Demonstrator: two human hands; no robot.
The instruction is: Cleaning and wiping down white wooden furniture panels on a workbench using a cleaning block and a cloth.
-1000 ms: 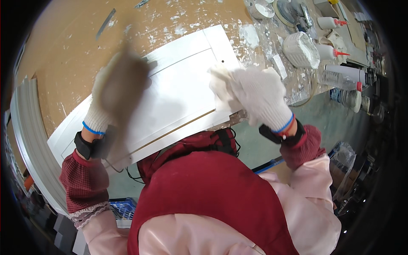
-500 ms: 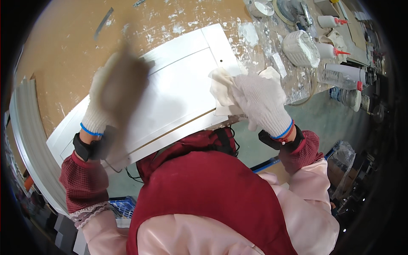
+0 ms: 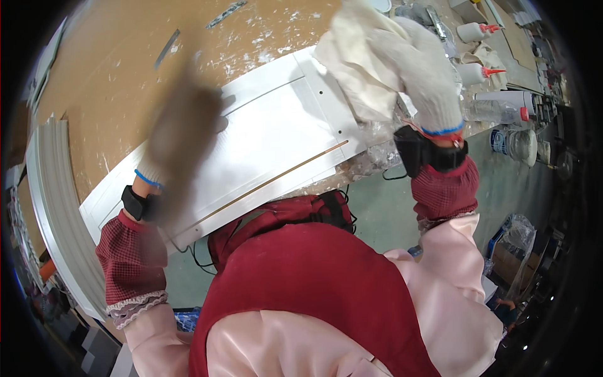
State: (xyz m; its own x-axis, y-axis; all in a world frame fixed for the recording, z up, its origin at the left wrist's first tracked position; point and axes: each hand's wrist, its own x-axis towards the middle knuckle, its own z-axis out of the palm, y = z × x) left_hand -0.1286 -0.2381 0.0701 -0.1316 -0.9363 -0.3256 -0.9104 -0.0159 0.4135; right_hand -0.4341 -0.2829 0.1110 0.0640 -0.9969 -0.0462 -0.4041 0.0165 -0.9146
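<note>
A long white panel (image 3: 264, 119) with a framed recess and a narrow slot along its near edge lies slantwise on the workbench. My left hand (image 3: 152, 158), in a white knit glove, is over the panel's left part. A dark blurred patch hides most of that hand; a couple of fingertips show at its right side, and I cannot make out its grip. My right hand (image 3: 427, 72), gloved too, is closed on a crumpled cream cloth (image 3: 361, 69). The cloth hangs over the panel's right end, beside two small dark holes.
The brown workbench (image 3: 119, 81) has white splatters. Glue bottles (image 3: 474, 74) with red tips and a clear bottle (image 3: 496, 112) stand at the right. Long white strips (image 3: 53, 207) are stacked at the left. A dark red bag (image 3: 270, 223) sits below the bench edge.
My right hand has moved up and away from the panel's right end with the cloth, uncovering that corner. My left hand stays over the panel's left part. The view has shifted slightly.
</note>
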